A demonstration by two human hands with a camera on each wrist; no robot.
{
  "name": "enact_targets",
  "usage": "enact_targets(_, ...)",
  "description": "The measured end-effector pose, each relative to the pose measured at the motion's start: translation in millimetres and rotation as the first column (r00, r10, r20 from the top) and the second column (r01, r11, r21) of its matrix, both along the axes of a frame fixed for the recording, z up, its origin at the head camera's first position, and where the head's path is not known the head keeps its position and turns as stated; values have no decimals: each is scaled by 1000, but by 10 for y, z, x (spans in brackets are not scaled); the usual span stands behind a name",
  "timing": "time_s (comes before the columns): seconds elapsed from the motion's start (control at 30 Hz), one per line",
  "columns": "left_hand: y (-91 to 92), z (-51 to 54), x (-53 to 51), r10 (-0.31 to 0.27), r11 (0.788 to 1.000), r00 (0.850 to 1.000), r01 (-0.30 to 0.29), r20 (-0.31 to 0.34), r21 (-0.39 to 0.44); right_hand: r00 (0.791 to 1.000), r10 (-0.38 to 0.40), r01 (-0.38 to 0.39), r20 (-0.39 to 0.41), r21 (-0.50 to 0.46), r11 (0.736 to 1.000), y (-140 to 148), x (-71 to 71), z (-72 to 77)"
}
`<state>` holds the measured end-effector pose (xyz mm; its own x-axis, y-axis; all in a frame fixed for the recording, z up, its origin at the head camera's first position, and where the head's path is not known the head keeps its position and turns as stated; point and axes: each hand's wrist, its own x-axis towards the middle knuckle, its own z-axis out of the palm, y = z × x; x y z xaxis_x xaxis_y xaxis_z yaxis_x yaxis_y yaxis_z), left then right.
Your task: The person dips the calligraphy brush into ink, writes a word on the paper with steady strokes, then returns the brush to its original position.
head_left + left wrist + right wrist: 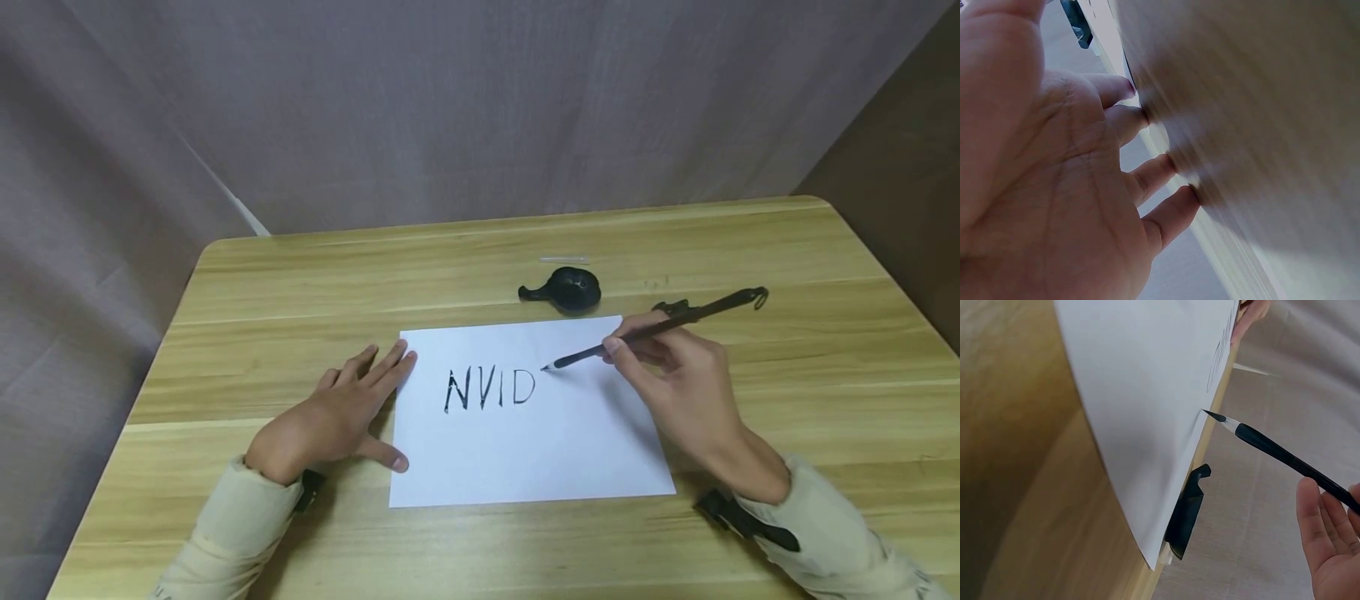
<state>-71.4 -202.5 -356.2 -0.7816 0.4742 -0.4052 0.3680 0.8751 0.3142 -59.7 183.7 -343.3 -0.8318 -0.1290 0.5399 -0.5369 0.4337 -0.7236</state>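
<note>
A white sheet of paper (465,458) lies on the table with the black letters NVID (491,388) on it. My left hand (330,425) rests at its left edge, fingers spread and fingertips touching the paper; in the left wrist view the palm (1066,169) and outstretched fingers show. My right hand (678,379) grips a black-handled ink brush (675,321), slanted up to the right. The brush's dark tip (1213,415) is at the paper, just right of the D's top; whether it touches I cannot tell. A black ink dish (573,290) sits behind the sheet.
A thin clear strip (565,259) lies behind the dish. A small dark object (672,307), partly hidden by my right hand and the brush, lies on the wooden table (315,283). Grey-purple curtains (480,108) hang behind the table and at its left.
</note>
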Motion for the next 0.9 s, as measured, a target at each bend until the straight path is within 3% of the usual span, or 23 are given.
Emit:
enact_targets(0.33,4,7,7,3,1000,1000,-3,4,6,1000,-16,16,-9,26,1000,13,-16,-7)
enact_targets(0.9,15,15,6,3,1000,1000,-2,15,-4,997,35,-33,-64,34,999,-12,179,34)
